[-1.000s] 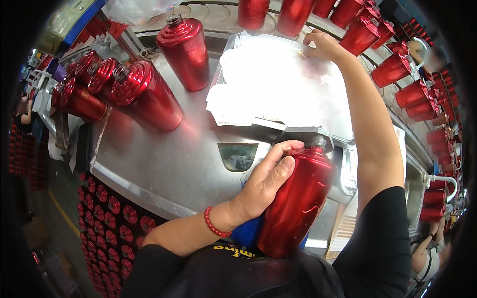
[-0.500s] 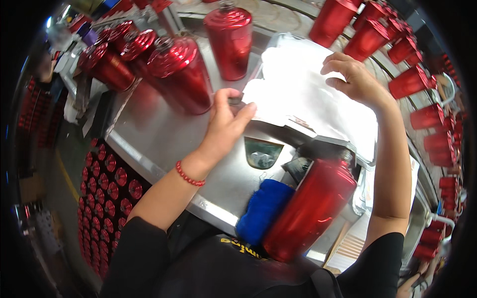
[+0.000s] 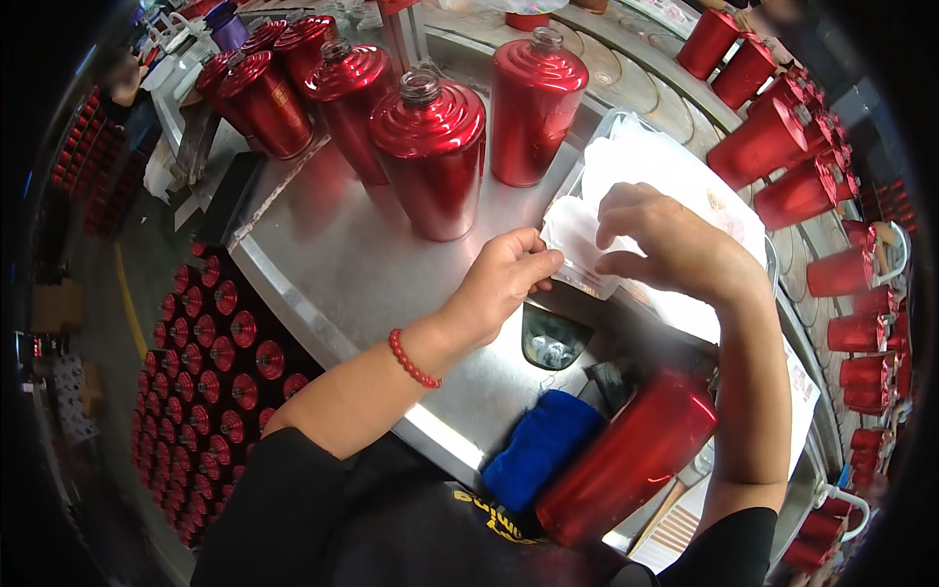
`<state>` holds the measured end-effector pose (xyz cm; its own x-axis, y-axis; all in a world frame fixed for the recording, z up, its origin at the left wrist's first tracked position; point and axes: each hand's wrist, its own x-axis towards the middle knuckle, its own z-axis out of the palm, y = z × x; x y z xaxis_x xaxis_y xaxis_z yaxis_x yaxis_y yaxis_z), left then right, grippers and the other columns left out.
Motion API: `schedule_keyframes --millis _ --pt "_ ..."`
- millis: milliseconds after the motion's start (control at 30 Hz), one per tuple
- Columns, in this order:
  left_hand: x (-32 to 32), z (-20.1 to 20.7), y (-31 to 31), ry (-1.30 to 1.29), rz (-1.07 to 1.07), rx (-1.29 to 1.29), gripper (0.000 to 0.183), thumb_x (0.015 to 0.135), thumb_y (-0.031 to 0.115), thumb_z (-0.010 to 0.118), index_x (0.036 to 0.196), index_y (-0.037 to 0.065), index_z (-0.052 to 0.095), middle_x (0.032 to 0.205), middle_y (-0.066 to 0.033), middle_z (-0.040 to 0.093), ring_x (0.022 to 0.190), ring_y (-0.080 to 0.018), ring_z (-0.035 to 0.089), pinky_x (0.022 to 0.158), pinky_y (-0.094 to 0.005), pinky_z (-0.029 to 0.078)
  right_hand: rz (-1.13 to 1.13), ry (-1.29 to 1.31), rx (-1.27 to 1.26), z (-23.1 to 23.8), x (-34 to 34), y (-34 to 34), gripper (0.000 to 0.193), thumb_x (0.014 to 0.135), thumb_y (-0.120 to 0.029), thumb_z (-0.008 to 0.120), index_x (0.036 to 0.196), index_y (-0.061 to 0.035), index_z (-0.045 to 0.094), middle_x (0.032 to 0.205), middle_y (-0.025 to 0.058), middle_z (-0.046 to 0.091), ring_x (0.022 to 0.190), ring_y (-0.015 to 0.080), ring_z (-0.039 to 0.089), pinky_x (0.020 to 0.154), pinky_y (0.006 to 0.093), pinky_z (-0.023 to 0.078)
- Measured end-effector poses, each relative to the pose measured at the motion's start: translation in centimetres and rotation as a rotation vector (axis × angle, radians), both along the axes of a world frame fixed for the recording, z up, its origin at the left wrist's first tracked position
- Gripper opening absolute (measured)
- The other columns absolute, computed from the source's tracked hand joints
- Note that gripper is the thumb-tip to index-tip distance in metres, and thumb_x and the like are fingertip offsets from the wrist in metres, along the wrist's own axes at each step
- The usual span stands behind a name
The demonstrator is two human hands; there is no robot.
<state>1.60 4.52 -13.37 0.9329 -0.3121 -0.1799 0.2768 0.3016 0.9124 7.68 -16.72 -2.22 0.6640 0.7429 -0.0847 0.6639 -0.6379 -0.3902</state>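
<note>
- Both hands meet at the stack of thin white sheets (image 3: 675, 186) lying in a tray near the right edge of the steel bench (image 3: 352, 284): my left hand (image 3: 504, 279) pinches the near corner of the top sheet between thumb and fingers, and my right hand (image 3: 665, 245) presses down on it with curled fingers, just beside the left.
- Neither hand holds a bottle; the red bottle (image 3: 626, 460) lies tilted against my body at the bench's near edge, with a blue cloth (image 3: 538, 445) touching its left side.
- Five more red bottles stand upright toward the far-left corner, the closest of them (image 3: 430, 157) near my left wrist (a red bead bracelet (image 3: 411, 360) sits on that wrist).
- Risk, as I judge it: the sheets look flimsy, so a pinch that catches two at once could lift a double, or tear the corner if my right hand pins it too hard.
- Another risk: the tilted bottle is propped only by me and the bench edge, so leaning back could let it slide off.
- Compared with half a second ago, my left hand has closed in from the bench's middle to the sheet corner, and my right has come back from the far side of the stack.
</note>
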Motion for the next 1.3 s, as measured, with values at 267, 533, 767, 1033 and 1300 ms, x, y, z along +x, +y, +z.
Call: schedule_keyframes --millis 267,533,767,1033,1300 --pt "-0.1 -0.1 0.1 -0.052 -0.007 -0.064 0.019 0.104 0.022 0.061 0.095 0.005 0.061 0.088 0.0011 0.059 0.083 -0.0077 0.054 0.078 -0.0240 0.047 0.021 0.021 -0.228 -0.3 1.3 2.9 0.037 0.084 -0.036 0.078 0.088 0.0013 0.074 0.106 0.0203 0.066 0.107 0.0382 0.062 0.092 0.0453 0.052" --pt "-0.5 0.2 -0.1 -0.280 0.140 0.373 0.022 0.099 0.020 0.066 0.087 0.001 0.061 0.072 -0.0097 0.064 0.064 -0.0206 0.061 0.063 -0.0331 0.049 0.043 0.048 -0.189 -0.6 1.7 2.7 0.043 0.083 -0.039 0.078 0.087 0.0033 0.074 0.100 0.0235 0.067 0.095 0.0395 0.066 0.087 0.0453 0.053" --pt "-1.0 1.6 -0.7 -0.569 0.253 0.602 0.019 0.095 0.014 0.069 0.085 -0.001 0.062 0.068 -0.0124 0.063 0.056 -0.0139 0.056 0.055 -0.0322 0.046 -0.034 0.102 -0.159 -0.5 1.2 1.0 0.046 0.081 -0.041 0.082 0.095 0.0014 0.075 0.103 0.0191 0.068 0.097 0.0365 0.065 0.087 0.0427 0.053" --pt "0.9 3.8 -2.3 -0.734 0.244 0.477 0.014 0.097 0.011 0.065 0.087 0.001 0.061 0.078 -0.0054 0.063 0.069 -0.0082 0.057 0.062 -0.0289 0.046 -0.075 0.147 0.056 0.7 0.5 -1.2 0.030 0.083 -0.026 0.083 0.097 -0.0019 0.073 0.102 0.0129 0.068 0.098 0.0301 0.065 0.089 0.0403 0.050" --pt "2.2 3.0 -4.8 -0.350 0.099 0.097 0.007 0.100 0.009 0.062 0.105 0.004 0.059 0.090 0.0027 0.058 0.081 -0.0022 0.053 0.068 -0.0200 0.044 -0.101 0.152 0.179 0.3 0.3 -3.5 0.023 0.086 -0.022 0.080 0.097 -0.0024 0.074 0.100 0.0125 0.069 0.095 0.0288 0.065 0.086 0.0384 0.050"
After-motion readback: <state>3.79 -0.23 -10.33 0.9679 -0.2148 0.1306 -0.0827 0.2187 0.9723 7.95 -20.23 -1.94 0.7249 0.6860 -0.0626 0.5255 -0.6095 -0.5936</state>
